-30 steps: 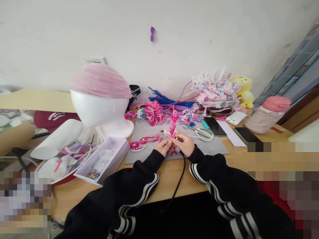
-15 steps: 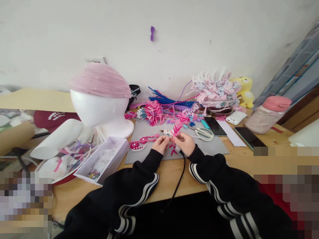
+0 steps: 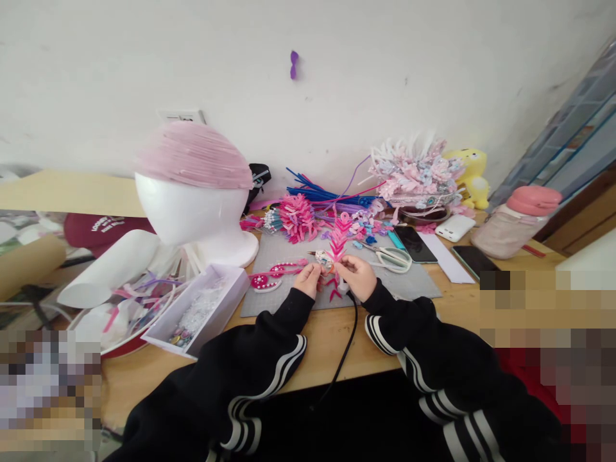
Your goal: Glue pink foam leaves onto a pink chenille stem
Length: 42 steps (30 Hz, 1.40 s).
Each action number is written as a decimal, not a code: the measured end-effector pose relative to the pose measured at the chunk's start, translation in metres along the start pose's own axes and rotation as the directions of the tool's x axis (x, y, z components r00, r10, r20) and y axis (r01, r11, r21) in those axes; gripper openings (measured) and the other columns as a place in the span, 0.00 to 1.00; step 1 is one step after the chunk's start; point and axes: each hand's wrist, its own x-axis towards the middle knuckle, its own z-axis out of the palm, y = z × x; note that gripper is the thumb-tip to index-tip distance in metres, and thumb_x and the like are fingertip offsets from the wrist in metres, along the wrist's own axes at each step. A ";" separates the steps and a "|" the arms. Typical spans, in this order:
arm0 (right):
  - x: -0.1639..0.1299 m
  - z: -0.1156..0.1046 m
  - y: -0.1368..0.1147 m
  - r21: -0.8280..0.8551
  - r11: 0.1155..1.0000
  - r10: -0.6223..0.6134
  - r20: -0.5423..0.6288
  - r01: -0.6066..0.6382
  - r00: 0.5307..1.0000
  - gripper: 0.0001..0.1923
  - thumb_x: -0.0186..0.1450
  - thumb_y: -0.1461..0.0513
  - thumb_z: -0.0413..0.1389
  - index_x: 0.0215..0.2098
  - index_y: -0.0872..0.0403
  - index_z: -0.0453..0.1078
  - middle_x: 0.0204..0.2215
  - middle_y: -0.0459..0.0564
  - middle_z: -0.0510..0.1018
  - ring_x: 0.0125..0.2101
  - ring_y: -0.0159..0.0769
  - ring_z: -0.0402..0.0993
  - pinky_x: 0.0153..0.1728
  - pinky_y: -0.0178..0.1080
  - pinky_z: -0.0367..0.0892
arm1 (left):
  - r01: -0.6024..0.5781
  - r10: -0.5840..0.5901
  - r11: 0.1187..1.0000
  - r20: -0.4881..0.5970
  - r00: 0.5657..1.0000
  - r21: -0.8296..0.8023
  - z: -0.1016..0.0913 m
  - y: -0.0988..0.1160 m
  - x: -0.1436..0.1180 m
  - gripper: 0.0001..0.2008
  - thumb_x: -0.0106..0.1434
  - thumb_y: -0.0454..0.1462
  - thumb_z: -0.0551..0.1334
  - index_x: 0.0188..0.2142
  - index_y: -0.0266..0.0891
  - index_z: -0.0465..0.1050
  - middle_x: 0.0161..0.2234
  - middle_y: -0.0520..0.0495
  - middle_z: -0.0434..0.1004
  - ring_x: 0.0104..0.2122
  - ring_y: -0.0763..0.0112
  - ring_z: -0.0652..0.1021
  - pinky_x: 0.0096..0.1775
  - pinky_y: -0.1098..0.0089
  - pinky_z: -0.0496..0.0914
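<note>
Head view: the wooden desk (image 3: 462, 301) carries a grey cutting mat (image 3: 414, 285), and to its left stands one white foam mannequin head (image 3: 192, 208) wearing a pink pleated cap (image 3: 195, 157). At the back right sits one pale pink feathery headpiece (image 3: 416, 176) beside one yellow plush toy (image 3: 474, 173), with one pink-lidded jar (image 3: 517, 221) further right. A white tray (image 3: 231, 292) of beads lies left of the mat. Two dark phones (image 3: 416, 244) lie near one white power bank (image 3: 455, 228) and one pair of white-handled scissors (image 3: 392, 258).

Over the mat's near edge, both hands hold one pink fishbone-shaped pipe-cleaner ornament (image 3: 337, 247), which stands upright between them. The left hand (image 3: 308, 280) and the right hand (image 3: 357, 276) have their fingers closed on its lower stem.

The ornament looks very light, fuzzy and soft, its wire core easily bent; the side ribs would crush or splay, so the central stem near the base seems the safest hold. A black cord (image 3: 344, 359) runs from under the right hand off the desk edge.
</note>
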 end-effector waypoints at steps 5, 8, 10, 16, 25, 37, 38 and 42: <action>0.000 -0.001 -0.002 -0.001 1.000 0.004 0.002 -0.004 1.000 0.09 0.50 0.57 0.52 0.20 0.55 0.62 0.15 0.43 0.68 0.17 0.27 0.62 0.20 0.31 0.59 | 0.009 -0.010 1.000 0.036 0.999 0.028 -0.001 -0.003 0.004 0.13 0.52 0.43 0.56 0.20 0.38 0.59 0.16 0.55 0.61 0.13 0.82 0.61 0.16 0.78 0.55; 0.000 -0.001 -0.001 -0.014 1.000 -0.005 0.012 0.005 1.000 0.09 0.50 0.57 0.52 0.21 0.55 0.63 0.16 0.43 0.69 0.18 0.27 0.62 0.20 0.31 0.59 | 0.033 -0.035 0.999 0.049 0.998 0.039 0.000 -0.001 0.004 0.14 0.51 0.44 0.56 0.18 0.37 0.59 0.14 0.56 0.60 0.12 0.82 0.61 0.15 0.78 0.54; 0.000 -0.001 0.001 -0.019 1.000 -0.012 0.015 0.013 1.000 0.09 0.51 0.57 0.52 0.21 0.55 0.63 0.17 0.44 0.69 0.18 0.27 0.62 0.20 0.32 0.59 | 0.040 -0.044 0.997 0.053 0.998 0.071 0.001 0.000 0.002 0.14 0.51 0.44 0.57 0.17 0.37 0.58 0.13 0.57 0.59 0.11 0.83 0.60 0.15 0.78 0.53; 0.000 -0.001 0.005 -0.041 0.999 -0.023 0.023 0.024 0.999 0.09 0.51 0.58 0.52 0.22 0.56 0.64 0.18 0.45 0.68 0.17 0.27 0.61 0.19 0.32 0.57 | 0.017 -0.030 0.987 0.083 0.996 0.158 0.006 0.004 -0.007 0.16 0.49 0.43 0.58 0.14 0.37 0.58 0.09 0.59 0.54 0.10 0.85 0.56 0.15 0.78 0.49; 0.001 -0.001 0.010 -0.123 0.991 -0.047 0.037 0.051 0.998 0.06 0.50 0.60 0.52 0.23 0.56 0.65 0.16 0.43 0.65 0.15 0.25 0.55 0.16 0.31 0.53 | -0.006 0.007 0.995 -0.010 1.000 0.101 0.003 0.006 -0.006 0.15 0.47 0.46 0.60 0.19 0.35 0.64 0.14 0.56 0.64 0.11 0.85 0.59 0.15 0.78 0.50; 0.002 -0.001 0.011 -0.151 0.986 -0.069 0.010 0.070 0.998 0.06 0.50 0.61 0.51 0.23 0.56 0.65 0.17 0.44 0.67 0.16 0.26 0.58 0.18 0.31 0.57 | 0.044 -0.041 0.979 -0.016 0.999 0.197 0.005 0.004 -0.007 0.14 0.46 0.44 0.59 0.16 0.36 0.60 0.07 0.59 0.57 0.09 0.85 0.56 0.15 0.78 0.49; 0.002 -0.001 0.011 -0.150 0.986 -0.069 0.011 0.070 0.998 0.06 0.50 0.61 0.51 0.23 0.56 0.65 0.17 0.44 0.67 0.16 0.26 0.59 0.18 0.31 0.57 | 0.046 -0.044 0.981 -0.014 0.999 0.189 0.005 0.003 -0.006 0.14 0.47 0.43 0.59 0.15 0.37 0.59 0.07 0.59 0.56 0.09 0.85 0.56 0.15 0.78 0.49; 0.002 -0.001 0.013 -0.151 0.986 -0.074 0.014 0.076 0.997 0.06 0.51 0.61 0.51 0.24 0.56 0.66 0.17 0.44 0.67 0.17 0.26 0.59 0.18 0.31 0.57 | 0.053 -0.054 0.987 0.000 0.999 0.153 0.005 0.002 -0.006 0.13 0.47 0.42 0.58 0.15 0.38 0.58 0.07 0.59 0.55 0.08 0.85 0.55 0.14 0.77 0.47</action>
